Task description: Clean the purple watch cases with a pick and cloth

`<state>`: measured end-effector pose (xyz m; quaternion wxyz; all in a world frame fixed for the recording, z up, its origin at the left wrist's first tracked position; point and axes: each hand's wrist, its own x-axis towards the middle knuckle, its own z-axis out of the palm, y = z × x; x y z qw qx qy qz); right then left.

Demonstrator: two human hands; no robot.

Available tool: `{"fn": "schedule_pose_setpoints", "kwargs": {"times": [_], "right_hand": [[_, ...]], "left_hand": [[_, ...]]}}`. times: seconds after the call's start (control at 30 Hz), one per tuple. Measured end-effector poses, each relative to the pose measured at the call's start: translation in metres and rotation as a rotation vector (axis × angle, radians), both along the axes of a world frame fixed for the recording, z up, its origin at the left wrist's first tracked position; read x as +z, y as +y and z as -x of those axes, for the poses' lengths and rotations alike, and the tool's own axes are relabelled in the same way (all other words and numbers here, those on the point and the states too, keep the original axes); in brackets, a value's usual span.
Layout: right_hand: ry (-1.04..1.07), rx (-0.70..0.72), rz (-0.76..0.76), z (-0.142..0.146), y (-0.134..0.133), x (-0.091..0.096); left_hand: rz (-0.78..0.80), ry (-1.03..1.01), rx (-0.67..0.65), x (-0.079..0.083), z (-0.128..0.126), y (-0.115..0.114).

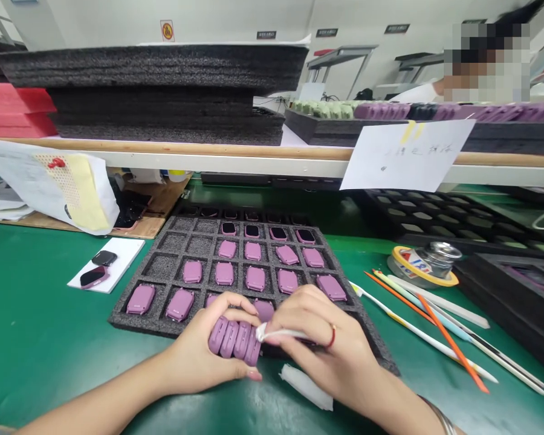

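Observation:
A row of several purple watch cases (234, 341) sits side by side in my left hand (199, 353), between the thumb below and the fingers above. My right hand (320, 338) pinches a white cloth (261, 331), whose tip touches the rightmost case in the row. Both hands are over the near edge of a black foam tray (156, 323). More purple cases (255, 278) lie in its square pockets, with dark-faced ones (252, 231) in the far rows. A folded white wipe (306, 386) is on the green table under my right hand.
Brushes and sticks (430, 326) lie right of the tray, beside a metal tin with a tape roll (424, 264). Two dark-faced pieces (95, 277) rest on a white pad at left. A shelf (236, 158) with foam stacks (163, 69) spans the back; a person works beyond it.

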<state>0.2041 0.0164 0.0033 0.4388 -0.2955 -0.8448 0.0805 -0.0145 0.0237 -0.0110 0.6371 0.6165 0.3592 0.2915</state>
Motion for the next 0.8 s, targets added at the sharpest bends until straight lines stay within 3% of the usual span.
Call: {"fn": "schedule_pose_setpoints", "kwargs": {"times": [0.33,0.43,0.53,0.63,0.8], "right_hand": [[0.091,-0.066,0.086,0.005,-0.001,-0.014],[0.109,-0.088,0.142,0.004,-0.001,-0.014],[0.13,-0.126,0.179,0.001,-0.002,-0.009],[0.123,-0.259,0.178,-0.015,0.004,-0.006],[-0.001,-0.659,0.069,-0.073,0.029,-0.009]], "left_hand": [[-0.074,0.039,0.029,-0.001,0.001,0.0],[-0.041,0.011,-0.008,-0.005,0.002,-0.003],[-0.106,-0.01,0.034,-0.007,0.002,-0.004],[-0.108,-0.091,0.055,-0.008,0.0,-0.006],[-0.086,-0.198,0.037,-0.005,-0.004,-0.012]]}}
